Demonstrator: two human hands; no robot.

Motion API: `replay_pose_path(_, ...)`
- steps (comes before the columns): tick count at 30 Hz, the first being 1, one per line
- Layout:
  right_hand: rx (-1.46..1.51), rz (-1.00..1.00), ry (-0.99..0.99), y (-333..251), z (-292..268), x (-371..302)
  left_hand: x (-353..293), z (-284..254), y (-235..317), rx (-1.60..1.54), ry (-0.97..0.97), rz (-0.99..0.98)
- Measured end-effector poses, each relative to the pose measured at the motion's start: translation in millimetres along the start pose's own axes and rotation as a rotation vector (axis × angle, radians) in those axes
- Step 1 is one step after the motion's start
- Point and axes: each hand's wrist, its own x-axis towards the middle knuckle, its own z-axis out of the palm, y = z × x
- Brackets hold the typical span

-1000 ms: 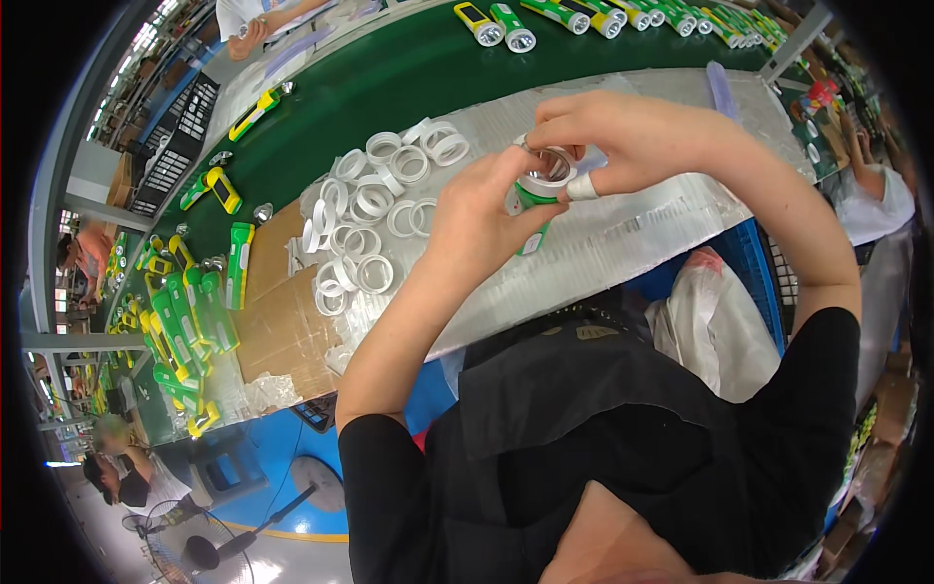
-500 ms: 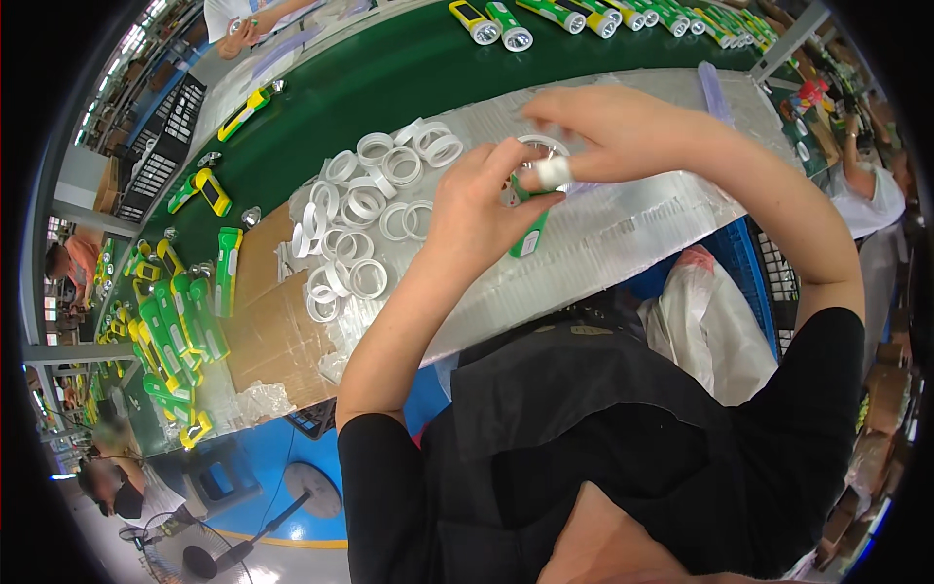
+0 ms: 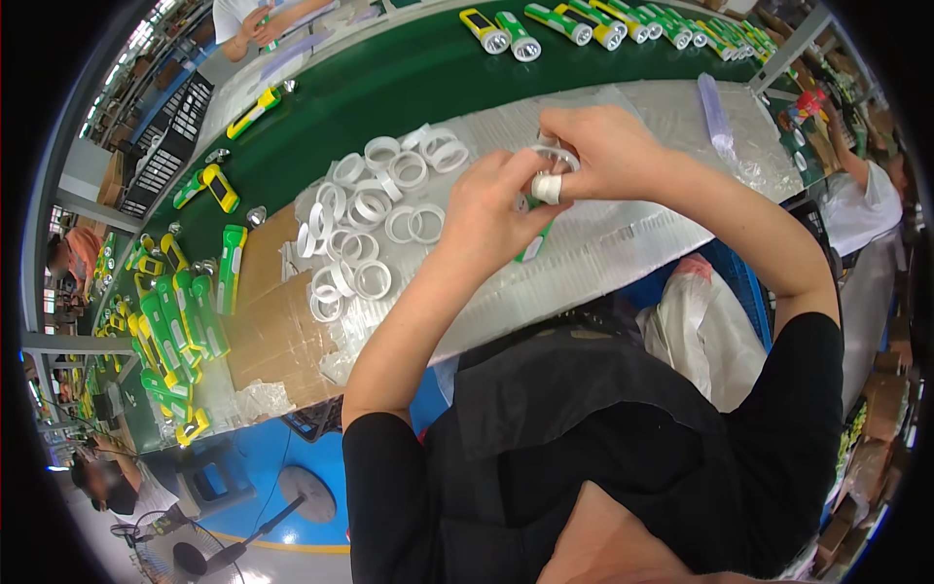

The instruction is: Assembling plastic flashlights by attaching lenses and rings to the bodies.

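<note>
Where left hand [image 3: 486, 206] meets right hand [image 3: 608, 154], a flashlight [image 3: 534, 245] sits between them.

bright, even light; glare on floor [image 3: 316, 448]; edges bowed.

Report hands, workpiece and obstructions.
Left hand gripping green plastic flashlight; right hand at its round white rim. Loose white plastic rings to left, seemingly not obstructing.
</note>
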Motion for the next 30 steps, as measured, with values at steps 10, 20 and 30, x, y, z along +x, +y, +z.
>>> replay_pose_path(10,0.4,-0.164,0.213,-5,-26,-37,-10,-16,14,-0.418,-0.067,-0.066)
replay_pose_path(20,0.327,0.08,0.462,40,48,30,23,-21,-40,-0.119,-0.319,-0.348)
replay_pose_path(30,0.726,0.498,0.929,147,93,103,-113,-258,-169,0.88,0.316,-0.418)
